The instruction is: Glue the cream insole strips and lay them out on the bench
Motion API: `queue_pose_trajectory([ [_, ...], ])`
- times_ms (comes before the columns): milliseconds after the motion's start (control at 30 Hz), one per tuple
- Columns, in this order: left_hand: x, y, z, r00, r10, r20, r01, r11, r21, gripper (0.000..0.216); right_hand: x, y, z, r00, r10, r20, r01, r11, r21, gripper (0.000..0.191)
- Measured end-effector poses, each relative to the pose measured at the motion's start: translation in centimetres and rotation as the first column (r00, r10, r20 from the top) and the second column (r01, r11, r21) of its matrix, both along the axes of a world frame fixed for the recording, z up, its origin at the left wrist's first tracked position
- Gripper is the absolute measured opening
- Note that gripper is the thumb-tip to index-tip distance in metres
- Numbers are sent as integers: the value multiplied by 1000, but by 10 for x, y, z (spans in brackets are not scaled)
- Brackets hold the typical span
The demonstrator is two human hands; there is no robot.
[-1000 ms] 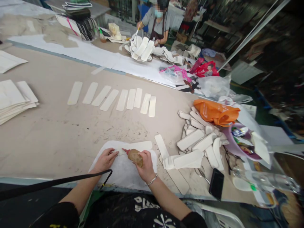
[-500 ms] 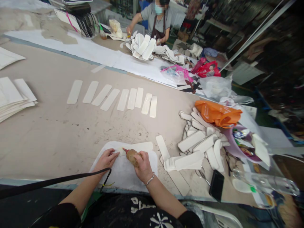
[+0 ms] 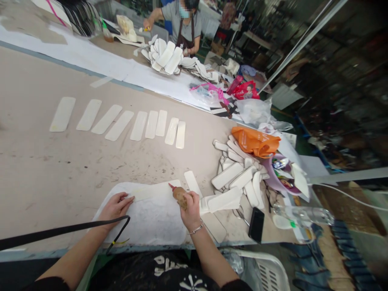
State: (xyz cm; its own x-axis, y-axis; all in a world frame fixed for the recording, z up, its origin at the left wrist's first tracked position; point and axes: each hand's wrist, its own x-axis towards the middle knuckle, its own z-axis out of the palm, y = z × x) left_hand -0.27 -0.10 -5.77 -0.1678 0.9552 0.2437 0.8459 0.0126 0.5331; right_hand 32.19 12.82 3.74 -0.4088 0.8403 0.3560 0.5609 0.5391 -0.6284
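Note:
My right hand is closed around a small brown glue bottle with a red nozzle, its tip at the right end of a long white strip. My left hand lies on the strip's left end, fingers stretched flat and pressing it down. The strip rests on a white sheet at the table's near edge. A black cable crosses over my left forearm.
A row of several white strips lies mid-table. A heap of white padded pieces sits to the right with an orange bag, scissors and a black phone. A person works at the far side.
My right hand has drawn the glue bottle rightward along the strip to its right end. My left hand has stayed on the left end. The camera view has swung to the right.

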Motion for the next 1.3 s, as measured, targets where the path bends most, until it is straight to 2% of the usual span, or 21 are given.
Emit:
queue_pose_trajectory([
  [333,1,1,2,999,-9,-34,10,1000,18,26,25,11,-3,996,-89,32,88,996,20,44],
  [767,1,2,2,997,47,68,-41,995,-86,36,36,-14,6,998,-56,30,55,998,18,40],
  [867,1,2,0,993,64,95,-57,995,-78,36,24,-21,7,999,-33,-16,32,998,-53,42],
  [1000,4,3,5,988,87,128,-75,992,-96,39,-6,-29,11,993,60,-103,-73,989,-131,41],
  [1133,5,5,13,988,78,136,-68,995,-78,34,-40,-30,15,975,180,-131,-198,971,-133,45],
  [1300,7,4,17,992,84,95,-75,993,-95,31,-71,-27,10,946,291,-142,-307,946,-104,49],
])
